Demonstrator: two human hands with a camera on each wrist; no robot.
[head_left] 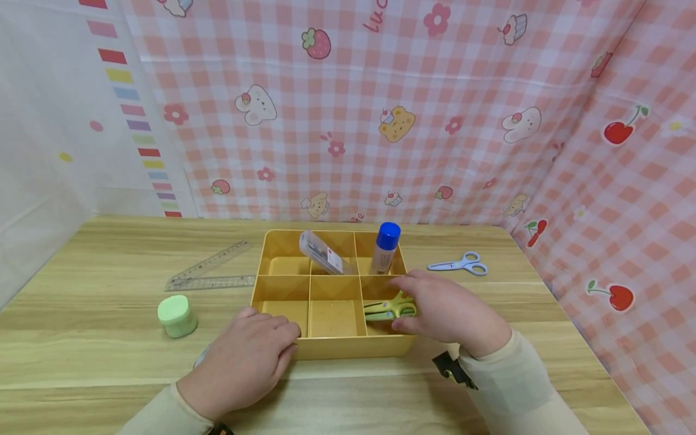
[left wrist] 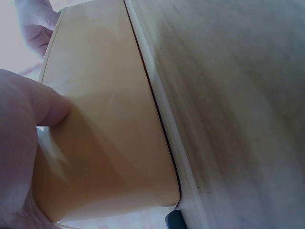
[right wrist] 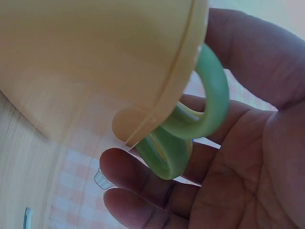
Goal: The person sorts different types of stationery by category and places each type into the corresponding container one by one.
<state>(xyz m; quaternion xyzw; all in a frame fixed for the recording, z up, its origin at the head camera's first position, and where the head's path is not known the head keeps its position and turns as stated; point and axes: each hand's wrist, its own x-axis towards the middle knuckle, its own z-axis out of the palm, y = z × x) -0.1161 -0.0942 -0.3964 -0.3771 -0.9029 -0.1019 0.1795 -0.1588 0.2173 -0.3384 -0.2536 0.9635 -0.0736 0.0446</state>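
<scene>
A yellow six-compartment organizer box [head_left: 356, 347] sits on the table. My left hand [head_left: 247, 359] holds its front left corner, the thumb [left wrist: 55, 112] pressed on the outside of the front wall and the fingers over the rim. At the right side, my right hand [head_left: 443, 308] reaches around yellow-and-green scissors [head_left: 399, 308] in the front right compartment. Their green handles [right wrist: 217, 100] stick out past the rim, between the thumb and loosely spread fingers. A blue-capped glue stick [head_left: 385, 248] stands in the back right compartment. A clear slim case [head_left: 324, 252] leans over a back divider.
Blue scissors [head_left: 461, 264] lie right of the box. To the left are clear rulers [head_left: 209, 275] and a light green rounded container [head_left: 177, 316]. A greyish thing [head_left: 201, 356] is mostly hidden by my left hand. A checked curtain [head_left: 348, 151] hangs behind the table.
</scene>
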